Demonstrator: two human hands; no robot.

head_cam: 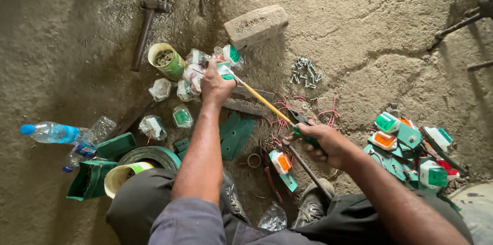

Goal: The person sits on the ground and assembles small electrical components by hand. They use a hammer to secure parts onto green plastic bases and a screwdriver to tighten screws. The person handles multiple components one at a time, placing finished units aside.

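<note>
Cracked concrete floor [359,29]: pile of green, orange-and-white switch units [411,152] beside my right knee, bagged ones [169,91] ahead unopened. My right hand [321,145] grips a screwdriver [267,104]; my left hand [215,85] closes on one switch unit [226,70] at its tip. Loose screws [304,72] remain.

Person seen from above: both forearms bare, the left hand [215,87] and right hand [323,142] ungloved. A grey-blue sleeve [187,227] is pushed up above the left elbow. Dark grey trousers [354,219] cover both legs (dusty, creased). Worn grey lace-up shoes [312,205] show between the knees.
</note>
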